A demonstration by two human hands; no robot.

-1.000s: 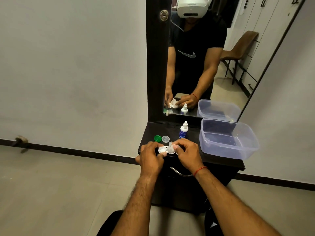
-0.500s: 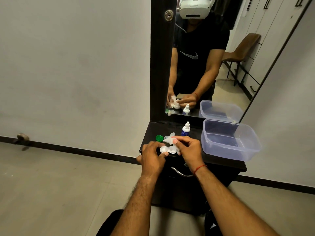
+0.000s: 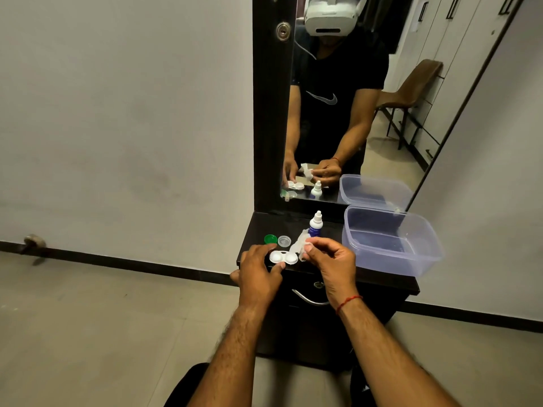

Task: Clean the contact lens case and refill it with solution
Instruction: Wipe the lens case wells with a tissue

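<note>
- The left hand (image 3: 258,268) grips the white contact lens case (image 3: 283,257) at its left end, holding it at the front edge of the dark table (image 3: 379,274); both wells are uncapped
- The right hand (image 3: 329,259) pinches a crumpled white tissue (image 3: 298,245) just above the case's right well
- A green cap (image 3: 270,239) and a clear cap (image 3: 284,240) lie side by side behind the case; the solution bottle (image 3: 316,226) stands upright behind the tissue
- A clear plastic tub (image 3: 393,245) holding water sits at the table's right end
</note>
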